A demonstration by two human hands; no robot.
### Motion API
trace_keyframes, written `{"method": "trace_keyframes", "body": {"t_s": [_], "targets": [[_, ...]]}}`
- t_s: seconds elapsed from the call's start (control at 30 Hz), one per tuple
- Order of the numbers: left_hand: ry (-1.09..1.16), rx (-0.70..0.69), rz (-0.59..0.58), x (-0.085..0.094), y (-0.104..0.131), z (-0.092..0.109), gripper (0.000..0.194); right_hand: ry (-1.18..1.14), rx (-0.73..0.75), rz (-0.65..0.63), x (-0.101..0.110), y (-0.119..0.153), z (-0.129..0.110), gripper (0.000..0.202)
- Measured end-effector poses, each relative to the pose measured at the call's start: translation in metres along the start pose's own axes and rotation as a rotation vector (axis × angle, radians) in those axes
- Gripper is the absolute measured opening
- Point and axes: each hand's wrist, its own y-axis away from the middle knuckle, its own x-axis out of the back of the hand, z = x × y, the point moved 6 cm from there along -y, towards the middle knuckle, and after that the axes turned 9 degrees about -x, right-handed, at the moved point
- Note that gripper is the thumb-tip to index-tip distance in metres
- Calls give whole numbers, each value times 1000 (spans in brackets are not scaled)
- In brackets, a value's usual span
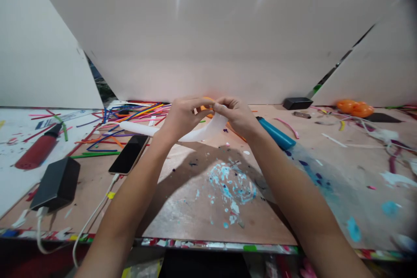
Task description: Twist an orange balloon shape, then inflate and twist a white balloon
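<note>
In the middle, above the table, both hands meet with their fingers pinched together. My left hand (180,117) is closed on an orange balloon (207,107), part of which curves up between the hands. My right hand (239,117) pinches the wide end of a long white balloon (195,134). The white balloon runs leftward below my left wrist, and its narrow end shows beyond it. Fingers hide the exact spot where orange and white come together. Right of my right hand lies a blue pump-like tube (276,134) with a dark tip.
Several thin coloured uninflated balloons (100,141) lie at left, near a phone (128,155), a black power block (57,182) with white cables, and a red bottle (39,150). White panels (208,34) stand behind. Rounded orange balloons (355,107) and a black box (297,103) sit at right.
</note>
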Motion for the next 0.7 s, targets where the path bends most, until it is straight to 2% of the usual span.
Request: {"method": "trace_keyframes", "body": {"t_s": [0.1, 0.2, 0.37, 0.47, 0.57, 0.63, 0.7], "targets": [[-72, -17, 24, -4, 0, 2, 13, 31, 2, -14, -3, 2, -1, 38], [-77, 1, 0, -4, -1, -1, 12, 28, 7, -34, -2, 4, -4, 37], [89, 87, -22, -1, -2, -6, 15, 116, 65, -71, -4, 6, -10, 32], [130, 153, 57, 8, -1, -11, 14, 224, 154, -21, -3, 5, -13, 25], [59, 183, 174, 18, 0, -13, 13, 303, 258, 17, -5, 3, -15, 18], [30, 168, 138, 11, -1, -12, 12, 351, 295, 35, -5, 1, -14, 17], [25, 144, 37, -5, -1, -12, 12, 357, 301, 51, -5, -3, -10, 20]]}}
